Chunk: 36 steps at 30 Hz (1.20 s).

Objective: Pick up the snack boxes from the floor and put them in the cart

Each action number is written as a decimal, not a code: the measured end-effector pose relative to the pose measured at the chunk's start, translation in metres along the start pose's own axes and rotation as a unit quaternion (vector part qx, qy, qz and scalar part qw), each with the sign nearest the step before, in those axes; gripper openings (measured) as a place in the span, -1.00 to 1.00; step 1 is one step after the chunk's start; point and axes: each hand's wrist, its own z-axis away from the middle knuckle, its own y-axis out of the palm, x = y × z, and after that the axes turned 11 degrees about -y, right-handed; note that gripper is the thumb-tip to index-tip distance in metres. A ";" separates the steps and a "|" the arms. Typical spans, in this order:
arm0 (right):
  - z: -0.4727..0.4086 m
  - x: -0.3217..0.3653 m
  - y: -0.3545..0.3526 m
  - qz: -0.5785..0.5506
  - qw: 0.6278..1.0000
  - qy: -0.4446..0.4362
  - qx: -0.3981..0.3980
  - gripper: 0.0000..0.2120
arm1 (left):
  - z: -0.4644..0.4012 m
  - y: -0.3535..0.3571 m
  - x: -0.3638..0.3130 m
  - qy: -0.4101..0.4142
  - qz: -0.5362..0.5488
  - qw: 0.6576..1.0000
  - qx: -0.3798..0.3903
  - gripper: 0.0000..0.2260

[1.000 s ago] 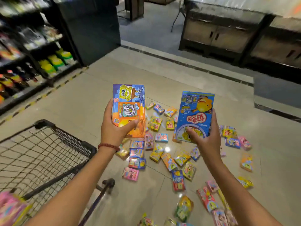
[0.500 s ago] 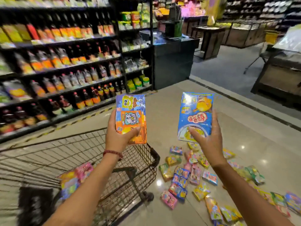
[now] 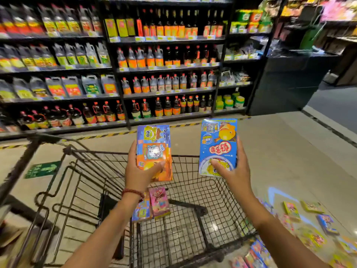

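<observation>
Two hands each pinch one snack box, thumb across the printed front and fingers curled behind it. The left hand [image 3: 140,174] grips the orange and blue box [image 3: 154,151] near the centre of the frame; its thumb lies over the lower orange part. The right hand [image 3: 234,172], just right of centre, grips the blue box [image 3: 218,147] the same way, thumb on the lower front, fingertips showing along the right edge. Both boxes stand upright, side by side but apart, raised above the far end of the wire cart [image 3: 195,172], which fills the lower middle of the frame.

Progress looks early to middling. Inside the cart, a pink box [image 3: 159,202] lies beside another blue and orange one [image 3: 142,210], partly hidden by the left forearm. The two boxes in hand are lifted but not yet released, so that step is half done. Many small packets [image 3: 309,225] remain scattered on the floor [image 3: 280,151] at the lower right, so most of the gathering appears to be left.

Each held box is a flat, glossy cardboard carton with cartoon printing: a yellow square-faced figure on the left one, a round yellow fish and red lettering on the right one. Neither seems dented.

Shelves of bottles [image 3: 158,55] cross the upper frame.
</observation>
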 end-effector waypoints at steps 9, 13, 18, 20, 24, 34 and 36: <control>-0.038 -0.017 0.131 -0.034 0.996 0.026 0.075 -0.09 | -0.080 -0.068 0.035 -0.026 -0.008 0.999 -0.026 -0.21; -0.043 -0.031 0.164 -0.034 0.993 0.044 0.102 -0.08 | -0.098 -0.086 0.055 -0.047 -0.008 0.998 -0.041 -0.21; -0.036 -0.060 0.192 -0.028 0.987 0.082 0.132 -0.07 | -0.108 -0.092 0.090 -0.080 -0.018 0.995 -0.058 -0.20; -0.029 -0.076 0.199 -0.034 0.984 0.098 0.146 -0.08 | -0.107 -0.093 0.110 -0.110 -0.023 0.991 -0.067 -0.15; -0.006 -0.115 0.217 -0.053 0.973 0.146 0.170 -0.11 | -0.105 -0.091 0.156 -0.159 -0.027 0.984 -0.077 -0.17; 0.075 -0.212 0.237 -0.031 0.956 0.201 0.213 -0.09 | -0.107 -0.072 0.281 -0.254 -0.006 0.962 -0.097 -0.04; 0.090 -0.232 0.239 -0.033 0.950 0.230 0.210 -0.11 | -0.104 -0.073 0.304 -0.270 -0.007 0.958 -0.100 0.00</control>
